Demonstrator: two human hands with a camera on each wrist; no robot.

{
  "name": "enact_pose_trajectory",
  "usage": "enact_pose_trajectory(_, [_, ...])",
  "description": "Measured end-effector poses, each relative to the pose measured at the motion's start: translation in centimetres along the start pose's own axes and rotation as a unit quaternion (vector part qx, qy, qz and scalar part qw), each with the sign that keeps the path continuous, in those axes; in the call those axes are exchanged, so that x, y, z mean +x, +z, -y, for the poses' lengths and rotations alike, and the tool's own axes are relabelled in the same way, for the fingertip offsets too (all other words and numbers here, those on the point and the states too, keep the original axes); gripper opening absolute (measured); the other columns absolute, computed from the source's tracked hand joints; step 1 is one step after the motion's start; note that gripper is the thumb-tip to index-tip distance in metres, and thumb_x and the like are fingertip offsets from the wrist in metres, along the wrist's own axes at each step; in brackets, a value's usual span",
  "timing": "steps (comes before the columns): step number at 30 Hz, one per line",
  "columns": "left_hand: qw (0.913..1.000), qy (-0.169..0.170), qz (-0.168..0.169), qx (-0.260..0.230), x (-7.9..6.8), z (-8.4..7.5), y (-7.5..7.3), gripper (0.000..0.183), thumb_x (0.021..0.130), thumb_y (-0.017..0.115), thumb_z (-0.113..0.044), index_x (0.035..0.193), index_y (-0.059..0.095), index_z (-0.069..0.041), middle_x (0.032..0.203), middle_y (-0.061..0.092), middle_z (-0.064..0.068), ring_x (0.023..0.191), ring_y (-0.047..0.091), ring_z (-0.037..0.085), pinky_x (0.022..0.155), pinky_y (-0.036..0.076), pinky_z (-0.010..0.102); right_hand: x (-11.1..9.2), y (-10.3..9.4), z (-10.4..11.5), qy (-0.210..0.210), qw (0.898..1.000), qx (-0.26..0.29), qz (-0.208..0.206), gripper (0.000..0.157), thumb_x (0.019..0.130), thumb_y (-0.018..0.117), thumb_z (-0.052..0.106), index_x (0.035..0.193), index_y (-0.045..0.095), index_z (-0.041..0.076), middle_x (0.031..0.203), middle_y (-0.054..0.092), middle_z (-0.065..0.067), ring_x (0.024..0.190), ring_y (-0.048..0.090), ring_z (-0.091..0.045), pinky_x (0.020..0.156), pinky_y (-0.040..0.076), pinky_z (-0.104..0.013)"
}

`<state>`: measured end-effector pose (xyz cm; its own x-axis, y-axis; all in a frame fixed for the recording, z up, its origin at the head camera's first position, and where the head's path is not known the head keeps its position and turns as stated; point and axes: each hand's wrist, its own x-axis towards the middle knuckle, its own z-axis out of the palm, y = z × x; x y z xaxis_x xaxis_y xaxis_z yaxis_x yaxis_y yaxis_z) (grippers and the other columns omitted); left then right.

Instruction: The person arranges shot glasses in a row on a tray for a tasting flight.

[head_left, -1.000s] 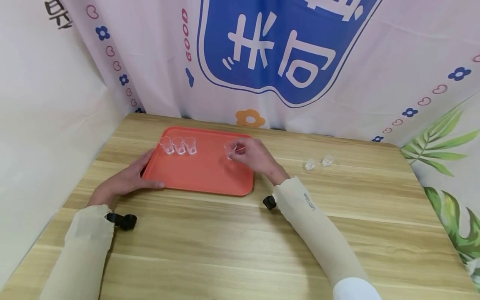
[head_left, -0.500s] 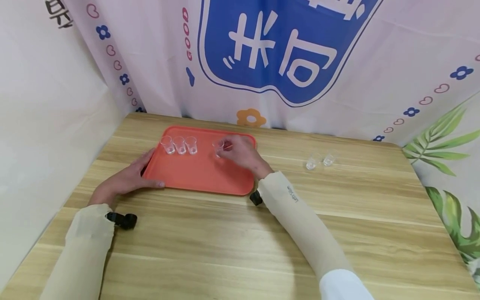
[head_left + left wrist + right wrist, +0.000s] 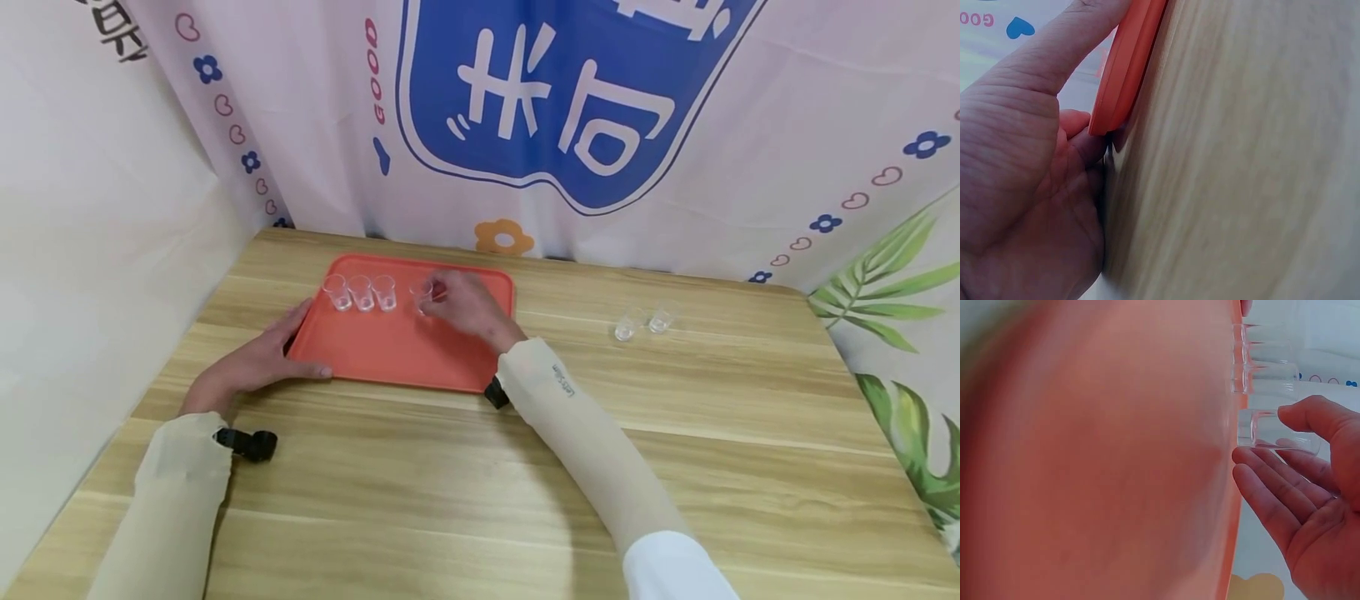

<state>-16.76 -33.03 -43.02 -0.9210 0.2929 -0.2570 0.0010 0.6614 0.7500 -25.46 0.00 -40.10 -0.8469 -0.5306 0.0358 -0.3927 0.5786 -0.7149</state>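
My right hand point(image 3: 471, 310) pinches a small clear shot glass point(image 3: 1262, 429) between thumb and fingers over the red tray point(image 3: 375, 350). The glass is upright, its base right at the tray's surface. To its left, three like shot glasses point(image 3: 362, 293) stand in a close row near the tray's back left. At the tray's front left corner, my left hand point(image 3: 258, 358) spreads round the edge. Its thumb lies straight along the front rim, and its fingers reach along the left side, partly hidden by the tray in the left wrist view.
Two more clear shot glasses, a left one point(image 3: 625, 328) and a right one point(image 3: 660, 321), stand on the wooden table point(image 3: 420, 483) to the right of the tray. A printed curtain point(image 3: 322, 150) hangs behind the table's back edge.
My right hand has moved left across the tray with its shot glass, closer to the row of three. The left hand has stayed at the tray's corner.
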Motion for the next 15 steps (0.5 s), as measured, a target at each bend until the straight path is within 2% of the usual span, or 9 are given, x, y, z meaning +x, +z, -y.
enact_pose_trajectory(9, [0.9999,0.009,-0.004,-0.004,0.18,0.15,0.0,0.123,0.086,0.085,-0.037,0.167,-0.006,-0.02,0.17,-0.002,0.021,0.151,0.006,0.047,0.112,0.018,0.074,0.55,-0.18,0.2,0.01,1.0,-0.014,0.012,0.013,0.097,0.075,0.021,0.103,0.068,0.013,0.104,0.068,0.003,0.098,0.063,-0.012,0.085,0.052,-0.025])
enact_pose_trajectory(15, [1.0,0.005,-0.003,-0.006,0.01,0.17,0.05,0.123,0.086,0.085,-0.037,0.166,-0.007,-0.02,0.17,-0.002,0.021,0.151,0.006,0.047,0.112,0.018,0.074,0.87,-0.33,0.44,0.008,1.0,-0.006,0.014,0.011,0.097,0.075,0.021,0.103,0.069,0.013,0.103,0.068,0.002,0.096,0.064,-0.013,0.083,0.053,-0.025])
